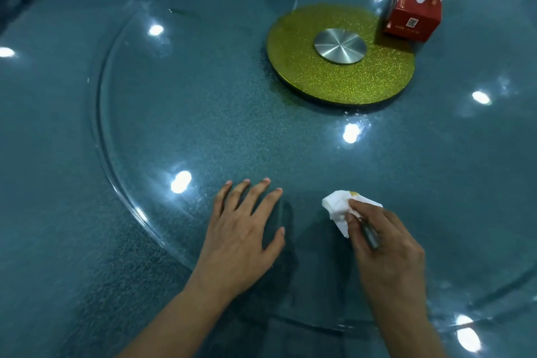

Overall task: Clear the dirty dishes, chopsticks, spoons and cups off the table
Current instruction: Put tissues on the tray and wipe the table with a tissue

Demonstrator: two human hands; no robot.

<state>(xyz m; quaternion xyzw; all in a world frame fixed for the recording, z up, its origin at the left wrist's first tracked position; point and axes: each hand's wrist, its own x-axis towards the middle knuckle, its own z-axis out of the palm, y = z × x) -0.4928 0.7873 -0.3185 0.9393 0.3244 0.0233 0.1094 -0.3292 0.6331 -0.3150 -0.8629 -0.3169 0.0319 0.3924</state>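
Observation:
My right hand (383, 244) grips a crumpled white tissue (338, 208) with a yellowish stain and holds it down on the glass turntable (203, 113). My left hand (244, 229) rests flat on the glass beside it, fingers spread and straight. No dishes, chopsticks, spoons or cups show anywhere on the round blue-grey table (49, 183).
A glittery gold disc (296, 49) with a steel hub (340, 45) sits under the glass at the centre. A red tissue box (412, 11) with a white tissue sticking out stands at the back right. Ceiling lights reflect off the glass.

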